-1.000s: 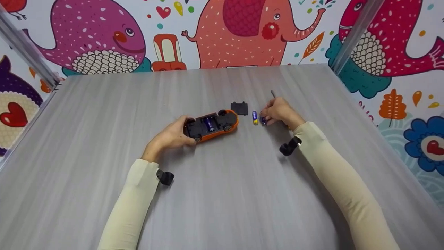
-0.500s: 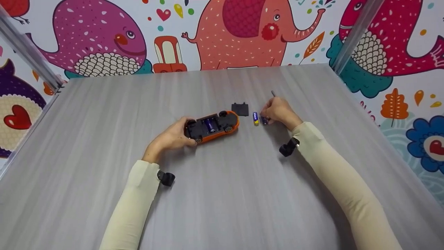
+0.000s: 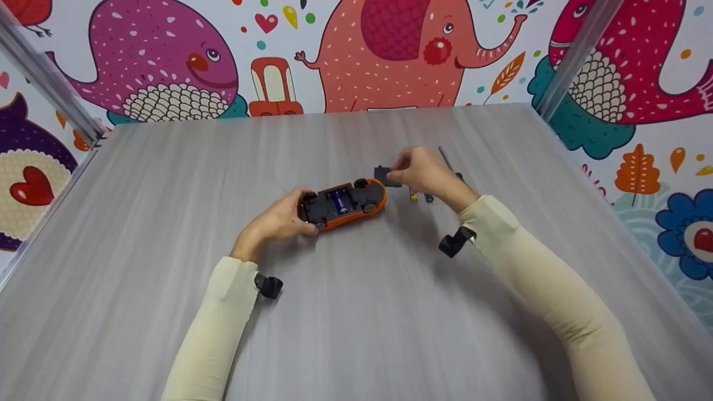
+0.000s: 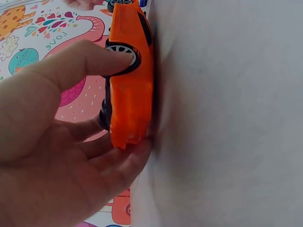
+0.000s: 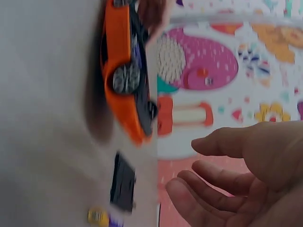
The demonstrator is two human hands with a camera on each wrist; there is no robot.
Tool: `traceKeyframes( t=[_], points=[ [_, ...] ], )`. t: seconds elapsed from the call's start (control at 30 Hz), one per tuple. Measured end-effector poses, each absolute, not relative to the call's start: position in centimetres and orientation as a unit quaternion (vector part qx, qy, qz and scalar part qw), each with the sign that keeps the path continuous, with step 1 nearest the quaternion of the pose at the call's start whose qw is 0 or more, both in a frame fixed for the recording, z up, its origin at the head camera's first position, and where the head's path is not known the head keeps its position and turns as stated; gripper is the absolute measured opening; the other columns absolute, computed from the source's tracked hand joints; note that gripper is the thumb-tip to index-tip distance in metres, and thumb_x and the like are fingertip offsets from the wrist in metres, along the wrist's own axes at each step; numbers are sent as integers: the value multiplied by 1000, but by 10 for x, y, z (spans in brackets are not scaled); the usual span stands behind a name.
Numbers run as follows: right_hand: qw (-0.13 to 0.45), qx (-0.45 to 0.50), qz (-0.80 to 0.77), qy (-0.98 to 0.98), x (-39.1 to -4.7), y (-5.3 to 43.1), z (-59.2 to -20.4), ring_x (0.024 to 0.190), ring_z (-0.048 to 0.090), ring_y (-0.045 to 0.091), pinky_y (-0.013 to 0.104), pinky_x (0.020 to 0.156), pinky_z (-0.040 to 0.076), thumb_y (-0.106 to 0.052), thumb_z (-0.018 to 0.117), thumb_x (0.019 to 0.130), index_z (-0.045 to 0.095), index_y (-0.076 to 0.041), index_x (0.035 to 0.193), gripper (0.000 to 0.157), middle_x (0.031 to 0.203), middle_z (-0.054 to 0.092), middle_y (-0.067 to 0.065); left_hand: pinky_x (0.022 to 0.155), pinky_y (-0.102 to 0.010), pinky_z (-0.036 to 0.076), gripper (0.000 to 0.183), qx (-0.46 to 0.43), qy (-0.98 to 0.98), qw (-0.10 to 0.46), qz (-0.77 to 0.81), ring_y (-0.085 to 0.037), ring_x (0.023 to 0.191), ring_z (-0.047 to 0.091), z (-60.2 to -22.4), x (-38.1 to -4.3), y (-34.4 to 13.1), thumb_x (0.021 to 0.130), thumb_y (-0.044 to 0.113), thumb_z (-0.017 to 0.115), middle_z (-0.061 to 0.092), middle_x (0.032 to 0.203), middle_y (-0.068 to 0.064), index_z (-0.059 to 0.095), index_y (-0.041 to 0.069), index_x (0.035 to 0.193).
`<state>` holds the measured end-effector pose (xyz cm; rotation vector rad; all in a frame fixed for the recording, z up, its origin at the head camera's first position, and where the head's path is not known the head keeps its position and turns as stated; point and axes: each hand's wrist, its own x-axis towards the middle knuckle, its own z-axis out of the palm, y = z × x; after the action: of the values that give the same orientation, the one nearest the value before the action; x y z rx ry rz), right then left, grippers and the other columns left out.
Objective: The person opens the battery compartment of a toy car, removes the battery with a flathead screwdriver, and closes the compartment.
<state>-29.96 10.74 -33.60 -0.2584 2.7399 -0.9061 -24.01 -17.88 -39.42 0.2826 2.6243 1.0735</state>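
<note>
An orange toy car [image 3: 365, 195] lies upside down on the table, its battery bay uncovered with a blue battery [image 3: 339, 203] inside. My left hand [image 3: 278, 216] grips the car's rear end, thumb against a wheel in the left wrist view. Above the table, my right hand [image 3: 423, 170] hovers with thumb and fingers apart and nothing between them, as the right wrist view shows. Nearest to it is a black battery cover [image 3: 383, 175], partly behind the fingertips in the head view. Two more batteries lie partly hidden below the hand, one blue and yellow [image 3: 413, 195], one dark [image 3: 428, 197].
A thin grey rod with a dark end, perhaps a screwdriver [image 3: 445, 158], lies beyond my right hand, partly covered by it. The grey table [image 3: 345, 312] ends at a wall [image 3: 334, 55] printed with cartoon animals.
My right hand has let go of the dark battery, risen and moved left toward the battery cover. The left hand and toy car have stayed in place.
</note>
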Motion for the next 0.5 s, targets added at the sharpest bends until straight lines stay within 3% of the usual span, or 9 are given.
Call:
traceKeyframes(
  t=[0.2,0.5],
  points=[
    [146,-135,-314,928,-284,76,-334,92,68,26,35,76,61,-23,69,96,67,-6,114,25,111,69,10,104,-45,42,81,95,910,146,376,-32,113,52,-395,-239,-178,77,10,74,55,133,-23,36,3,149],
    [171,-149,-277,934,-277,41,-327,84,71,20,32,73,62,-21,70,94,68,-6,116,26,111,69,11,105,-45,41,79,107,908,140,381,-32,114,52,-395,-241,-179,77,9,74,55,133,-24,38,1,147]
  ],
)
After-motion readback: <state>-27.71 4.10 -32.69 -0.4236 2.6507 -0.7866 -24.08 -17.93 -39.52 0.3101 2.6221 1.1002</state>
